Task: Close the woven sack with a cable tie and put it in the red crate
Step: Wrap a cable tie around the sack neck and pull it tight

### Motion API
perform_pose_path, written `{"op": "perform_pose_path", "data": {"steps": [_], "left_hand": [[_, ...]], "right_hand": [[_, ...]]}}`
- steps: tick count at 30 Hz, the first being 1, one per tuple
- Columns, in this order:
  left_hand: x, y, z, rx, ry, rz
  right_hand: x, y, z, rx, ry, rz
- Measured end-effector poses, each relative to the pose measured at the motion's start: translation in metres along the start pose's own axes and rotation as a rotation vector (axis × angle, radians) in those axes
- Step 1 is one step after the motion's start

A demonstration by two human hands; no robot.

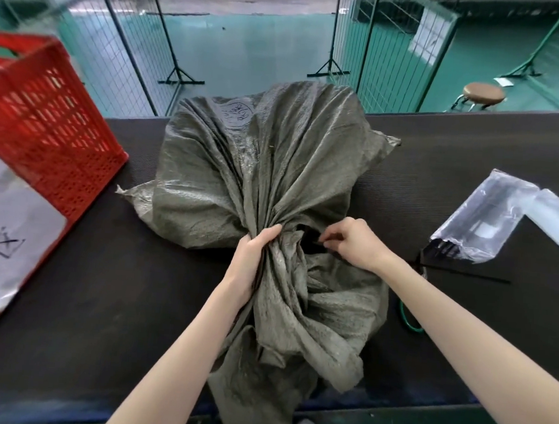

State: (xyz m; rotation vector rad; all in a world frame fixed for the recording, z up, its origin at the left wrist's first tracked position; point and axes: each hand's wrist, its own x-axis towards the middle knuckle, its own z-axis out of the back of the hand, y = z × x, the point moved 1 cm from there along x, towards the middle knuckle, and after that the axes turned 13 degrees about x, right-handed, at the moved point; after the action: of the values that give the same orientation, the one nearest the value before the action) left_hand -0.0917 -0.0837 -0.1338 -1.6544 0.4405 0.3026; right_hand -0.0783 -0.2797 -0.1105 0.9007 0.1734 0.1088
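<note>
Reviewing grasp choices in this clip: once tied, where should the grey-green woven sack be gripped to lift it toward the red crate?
Probably at the gathered neck, where the left hand already bunches the grey-green woven sack into a narrow, hand-sized waist. Come from above on the near side; the bulging body beyond looks too wide to grip one-handed. The red plastic crate stands left.

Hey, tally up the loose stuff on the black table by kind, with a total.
Woven sack: 1
Red crate: 1
Clear plastic bag of cable ties: 1
Loose cable tie lying on the table: 1
Cable tie at the sack's neck: 1
Total: 5
</note>
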Motion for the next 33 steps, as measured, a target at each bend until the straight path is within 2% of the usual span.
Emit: {"op": "perform_pose_path", "data": {"steps": [2,5,8,12,17,20,22,26,33], "left_hand": [[-0.003,0.003,0.004,-0.163,-0.04,-0.011],[-0.005,0.002,0.016,-0.259,-0.279,0.022],[-0.005,0.008,0.024,-0.169,-0.344,0.129],[-0.009,0.016,0.023,0.122,-0.236,0.219],[-0.013,0.011,0.021,0.25,-0.212,0.113],[-0.006,0.015,0.027,0.342,-0.288,0.065],[0.0,0.02,0.035,0.378,-0.356,0.056],[-0.001,0.013,0.049,0.265,-0.487,-0.017],[-0.004,-0.005,0.072,0.068,-0.549,-0.218]], "right_hand": [[0.007,0.002,-0.007,0.024,0.074,-0.057],[0.017,0.005,-0.018,0.071,0.085,-0.13],[0.026,0.003,-0.029,-0.023,0.004,-0.159],[0.031,0.0,-0.051,-0.023,0.082,-0.147],[0.022,0.015,-0.059,0.247,0.012,-0.015],[0.022,0.011,-0.06,0.303,-0.011,0.052],[0.023,0.009,-0.059,0.265,0.001,0.062],[0.029,-0.003,-0.047,0.097,0.01,-0.007],[0.021,-0.011,-0.002,0.074,-0.005,-0.056]]}}
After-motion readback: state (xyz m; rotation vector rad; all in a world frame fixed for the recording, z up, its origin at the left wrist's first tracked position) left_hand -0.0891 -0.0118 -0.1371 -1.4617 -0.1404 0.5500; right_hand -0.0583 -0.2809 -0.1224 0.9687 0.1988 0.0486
